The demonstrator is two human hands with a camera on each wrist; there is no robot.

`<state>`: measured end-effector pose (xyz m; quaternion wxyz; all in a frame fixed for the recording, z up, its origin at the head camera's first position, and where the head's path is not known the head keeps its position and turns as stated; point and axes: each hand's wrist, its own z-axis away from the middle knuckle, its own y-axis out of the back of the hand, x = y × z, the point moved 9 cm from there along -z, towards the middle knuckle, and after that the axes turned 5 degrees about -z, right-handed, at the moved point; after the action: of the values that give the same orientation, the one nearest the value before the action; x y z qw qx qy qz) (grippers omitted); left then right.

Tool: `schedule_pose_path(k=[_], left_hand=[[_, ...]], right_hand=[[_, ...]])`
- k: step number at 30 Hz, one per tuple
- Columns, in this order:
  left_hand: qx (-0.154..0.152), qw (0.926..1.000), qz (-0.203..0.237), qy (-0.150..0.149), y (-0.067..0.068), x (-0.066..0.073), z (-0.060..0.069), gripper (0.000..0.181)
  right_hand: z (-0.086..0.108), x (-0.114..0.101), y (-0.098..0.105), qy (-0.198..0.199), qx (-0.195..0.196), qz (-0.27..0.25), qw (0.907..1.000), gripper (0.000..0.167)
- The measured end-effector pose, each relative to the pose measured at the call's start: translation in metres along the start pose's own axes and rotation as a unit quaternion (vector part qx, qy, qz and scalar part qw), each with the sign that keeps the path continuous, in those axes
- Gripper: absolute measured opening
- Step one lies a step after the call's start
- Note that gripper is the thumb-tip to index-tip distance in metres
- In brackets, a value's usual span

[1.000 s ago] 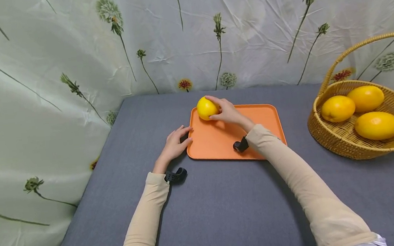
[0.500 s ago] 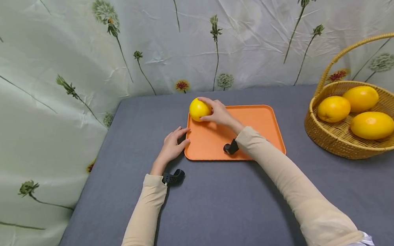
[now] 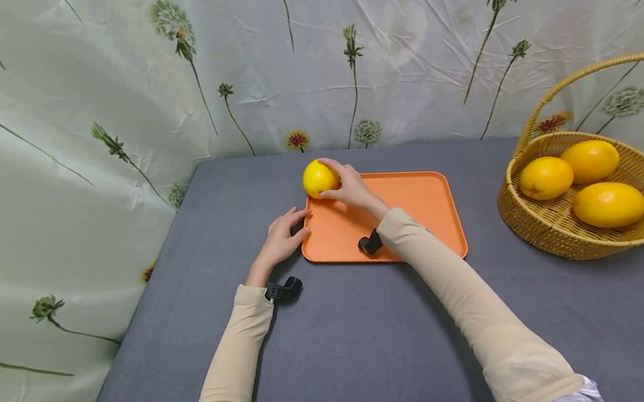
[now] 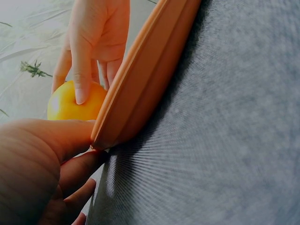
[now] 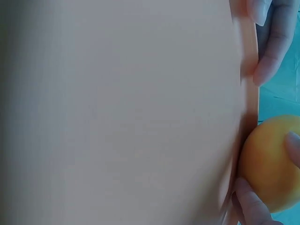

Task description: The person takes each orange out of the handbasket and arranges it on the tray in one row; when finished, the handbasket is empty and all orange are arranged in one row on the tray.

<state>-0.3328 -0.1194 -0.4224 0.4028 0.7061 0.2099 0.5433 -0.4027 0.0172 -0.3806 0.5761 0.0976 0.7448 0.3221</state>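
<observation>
In the head view my right hand (image 3: 351,188) holds a smooth, rounded yellow fruit (image 3: 317,179) at the far left corner of the orange tray (image 3: 409,202). Thumb and fingers lie around the fruit's right side, as the left wrist view also shows with the fruit (image 4: 70,107) beside the tray rim (image 4: 136,89). My left hand (image 3: 281,238) rests on the table at the tray's left edge. Its loosely spread fingertips touch the rim. In the right wrist view the fruit (image 5: 269,164) sits against the rim, and the tray surface fills most of the picture.
A wicker basket (image 3: 552,230) with a tall handle stands right of the tray, with three yellow fruits (image 3: 609,204) inside. The table has a grey cloth (image 3: 370,339). Behind and to the left hangs a pale flowered sheet (image 3: 268,64).
My right hand has moved a little left with the yellow fruit, from above the tray to its far left corner. My left hand has stayed at the tray's edge.
</observation>
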Motion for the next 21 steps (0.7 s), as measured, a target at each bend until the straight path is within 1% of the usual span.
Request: schedule_pose_path(k=[5, 11, 15, 19, 21], left_hand=[[0.0, 1.0, -0.007, -0.005, -0.001, 0.0, 0.0, 0.044], [-0.003, 1.0, 0.001, 0.002, -0.001, -0.001, 0.001, 0.043], [-0.002, 1.0, 0.001, 0.0, 0.0, 0.0, 0.001, 0.043], [-0.005, 1.0, -0.003, 0.001, 0.0, 0.0, 0.0, 0.044], [-0.001, 1.0, -0.001, 0.0, 0.0, 0.0, 0.0, 0.044]], right_hand=[[0.001, 0.003, 0.0, -0.007, -0.005, -0.002, 1.0, 0.075], [0.0, 0.008, 0.001, -0.017, -0.032, -0.009, 0.9993, 0.084], [0.005, 0.01, 0.007, -0.022, -0.05, -0.005, 0.9985, 0.087], [0.013, 0.009, 0.016, -0.022, -0.064, 0.008, 0.9977, 0.086], [0.017, 0.01, 0.022, -0.025, -0.065, 0.005, 0.9975, 0.084]])
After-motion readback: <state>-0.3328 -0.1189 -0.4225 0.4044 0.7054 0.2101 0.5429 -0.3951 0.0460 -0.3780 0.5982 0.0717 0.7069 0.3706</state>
